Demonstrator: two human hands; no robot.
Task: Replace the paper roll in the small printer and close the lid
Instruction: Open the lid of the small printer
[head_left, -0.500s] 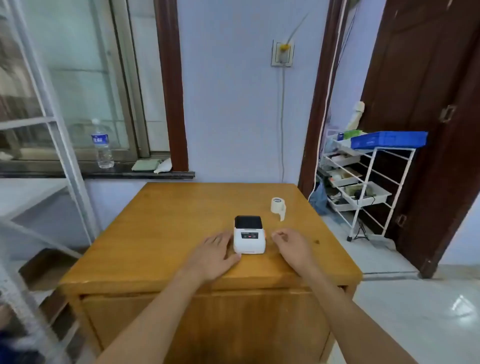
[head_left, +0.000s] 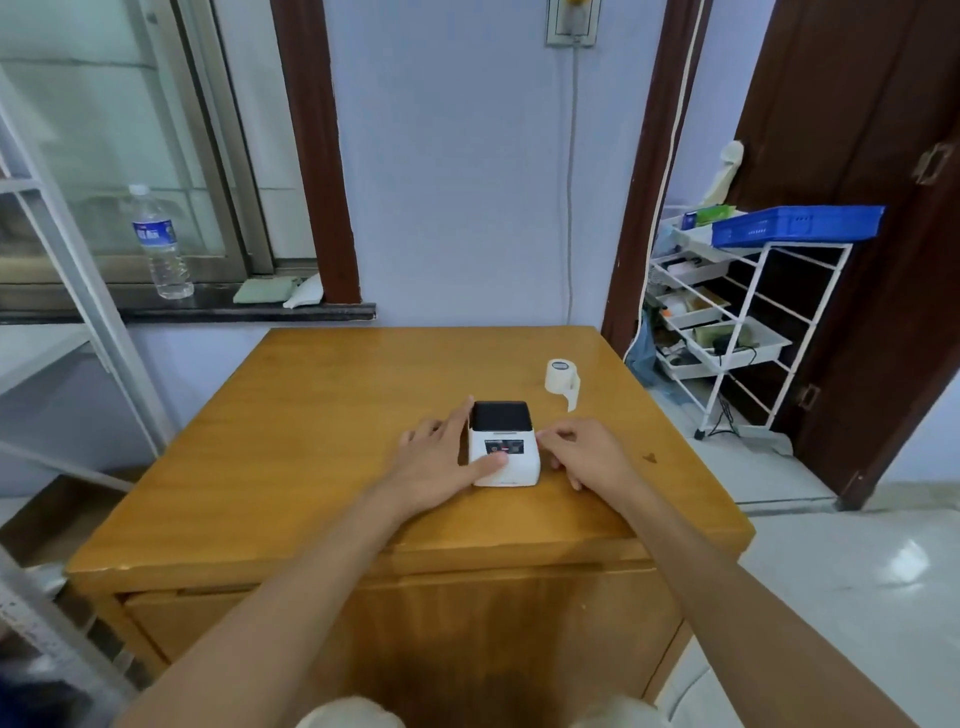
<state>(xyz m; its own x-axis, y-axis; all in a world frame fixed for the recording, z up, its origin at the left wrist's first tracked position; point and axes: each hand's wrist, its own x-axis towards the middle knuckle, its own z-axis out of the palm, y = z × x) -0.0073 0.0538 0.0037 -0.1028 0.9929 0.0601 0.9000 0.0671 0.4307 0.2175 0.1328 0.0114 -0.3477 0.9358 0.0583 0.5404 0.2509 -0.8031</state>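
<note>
A small white printer (head_left: 511, 467) with a dark lid lies on the wooden table (head_left: 322, 415), lid down. My left hand (head_left: 441, 460) rests against its left side, fingers along the edge and thumb laid across the front panel. My right hand (head_left: 584, 452) touches the printer's right side with curled fingers. A white paper roll (head_left: 562, 375) stands on the table behind and to the right of the printer, a short tail of paper hanging loose from it.
A white wire rack (head_left: 727, 332) with trays and a blue basket (head_left: 795, 224) stands right of the table by a dark door. A water bottle (head_left: 161, 244) sits on the window ledge at back left. A metal frame (head_left: 78, 291) stands at the left.
Both hands have closed in on the printer: the left now touches its side with the thumb on the front panel, the right now touches the right side. The view has moved nearer.
</note>
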